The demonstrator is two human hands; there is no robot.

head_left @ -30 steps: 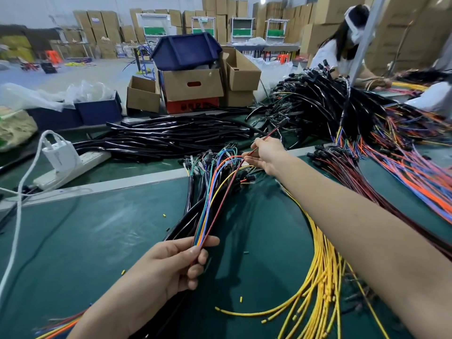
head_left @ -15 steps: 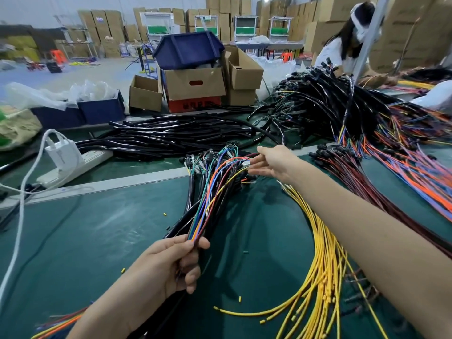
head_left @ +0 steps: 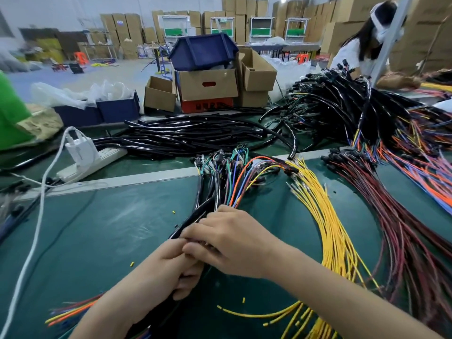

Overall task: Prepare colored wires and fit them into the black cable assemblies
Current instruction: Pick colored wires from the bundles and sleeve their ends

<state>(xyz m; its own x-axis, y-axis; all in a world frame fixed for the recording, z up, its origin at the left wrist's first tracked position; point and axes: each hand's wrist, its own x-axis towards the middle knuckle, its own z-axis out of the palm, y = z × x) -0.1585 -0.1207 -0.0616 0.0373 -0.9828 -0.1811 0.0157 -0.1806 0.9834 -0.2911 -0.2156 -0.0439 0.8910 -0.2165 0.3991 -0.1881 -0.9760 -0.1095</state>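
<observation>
While the left hand [head_left: 168, 270] clamped the cable bundle [head_left: 217, 192] and the right hand [head_left: 236, 243] covered it, its grip unclear, a wire could slip. Yellow wires [head_left: 325, 216] right of the bundle might snag.

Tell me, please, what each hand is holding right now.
Left hand: closed, gripping the wire bundle.
Right hand: closed, fingers pinching the same wire bundle.

The right hand [head_left: 236, 243] covers the left hand's [head_left: 166, 272] grip on the wire bundle [head_left: 228, 189].
</observation>
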